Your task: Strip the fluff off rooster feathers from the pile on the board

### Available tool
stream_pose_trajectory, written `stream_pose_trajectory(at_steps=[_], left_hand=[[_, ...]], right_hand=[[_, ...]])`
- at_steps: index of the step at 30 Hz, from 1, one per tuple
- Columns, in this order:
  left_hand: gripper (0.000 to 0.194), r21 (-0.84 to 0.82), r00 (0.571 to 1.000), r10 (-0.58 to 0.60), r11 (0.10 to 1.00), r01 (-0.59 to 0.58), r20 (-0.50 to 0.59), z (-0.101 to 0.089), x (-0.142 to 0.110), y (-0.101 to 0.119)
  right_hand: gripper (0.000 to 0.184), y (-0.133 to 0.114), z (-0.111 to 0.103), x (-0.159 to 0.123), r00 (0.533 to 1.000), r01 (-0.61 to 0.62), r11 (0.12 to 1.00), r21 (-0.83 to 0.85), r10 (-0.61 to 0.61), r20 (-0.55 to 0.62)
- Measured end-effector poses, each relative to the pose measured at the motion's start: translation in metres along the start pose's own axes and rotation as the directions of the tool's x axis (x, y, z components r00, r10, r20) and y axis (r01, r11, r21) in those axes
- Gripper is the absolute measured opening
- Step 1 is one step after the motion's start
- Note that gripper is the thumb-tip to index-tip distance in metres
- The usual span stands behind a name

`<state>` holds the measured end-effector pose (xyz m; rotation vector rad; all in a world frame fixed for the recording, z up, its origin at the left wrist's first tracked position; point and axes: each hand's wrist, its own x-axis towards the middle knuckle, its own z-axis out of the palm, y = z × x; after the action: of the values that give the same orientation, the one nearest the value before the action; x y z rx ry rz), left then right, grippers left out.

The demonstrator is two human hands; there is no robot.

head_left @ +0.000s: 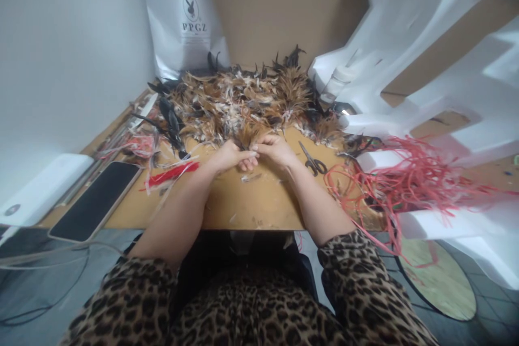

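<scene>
My left hand (235,157) and my right hand (273,150) meet over the front middle of the wooden table (251,205). A small bunch of brown feathers (249,134) fans out upward from between them. The left fingers are curled round its base. Close beside them, my right thumb and fingertips pinch at the same spot. Fine detail at the fingertips is too small to make out. Just beyond lies a wide heap of brown, white and black feathers (231,97). Dark-handled scissors (313,161) rest to the right of my right hand.
Red strips (174,173) lie left of my hands, near a phone (96,200) and a white power bank (44,186). A tangle of pink-red strings (421,178) spreads over white foam pieces (446,221) at right. Behind stands a white printed bag (186,16).
</scene>
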<state>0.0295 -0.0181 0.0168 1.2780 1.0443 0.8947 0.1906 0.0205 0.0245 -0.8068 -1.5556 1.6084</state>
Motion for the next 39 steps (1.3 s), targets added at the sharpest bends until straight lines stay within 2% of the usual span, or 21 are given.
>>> stream_pose_trajectory(at_steps=[6, 11, 13, 16, 18, 23, 26, 32, 39], left_hand=[[0.012, 0.138, 0.992, -0.048, 0.988, 0.065, -0.116, 0.004, 0.004, 0.000], [0.013, 0.209, 0.992, -0.050, 0.975, 0.072, -0.112, 0.003, 0.006, -0.004], [0.016, 0.244, 0.992, -0.061, 0.966, 0.087, -0.112, 0.002, 0.006, -0.004], [0.017, 0.267, 0.992, -0.088, 0.957, 0.110, -0.092, 0.004, 0.007, -0.003], [0.019, 0.248, 0.992, -0.099, 0.962, 0.115, -0.079, 0.005, 0.007, -0.001], [0.015, 0.101, 0.995, -0.059, 0.993, 0.067, -0.080, 0.010, 0.008, -0.002], [0.014, 0.046, 0.995, -0.070, 0.996, 0.074, -0.073, 0.010, 0.008, -0.003], [0.011, -0.012, 0.997, -0.048, 0.999, 0.047, -0.064, 0.006, 0.005, -0.002], [0.010, -0.011, 0.993, -0.092, 0.996, 0.091, -0.079, 0.003, 0.008, -0.007]], right_hand=[[0.022, -0.009, 0.007, -0.008, 0.992, 0.126, 0.967, -0.220, -0.115, 0.060], [0.024, 0.007, 0.016, -0.005, 0.975, 0.154, 0.944, -0.293, -0.193, -0.111], [0.026, 0.013, 0.018, -0.003, 0.969, 0.137, 0.951, -0.276, -0.186, -0.160], [0.026, 0.019, 0.020, -0.002, 0.974, 0.107, 0.973, -0.204, -0.144, -0.173], [0.023, 0.020, 0.021, -0.002, 0.976, 0.104, 0.977, -0.186, -0.137, -0.171], [0.019, 0.016, 0.019, -0.001, 0.961, 0.098, 0.949, -0.299, -0.169, -0.219], [0.019, 0.011, 0.017, 0.000, 0.957, 0.098, 0.947, -0.304, -0.173, -0.232], [0.018, 0.001, 0.014, -0.002, 0.962, 0.108, 0.961, -0.253, -0.165, -0.218], [0.022, -0.001, 0.014, -0.004, 0.968, 0.120, 0.953, -0.277, -0.174, -0.182]])
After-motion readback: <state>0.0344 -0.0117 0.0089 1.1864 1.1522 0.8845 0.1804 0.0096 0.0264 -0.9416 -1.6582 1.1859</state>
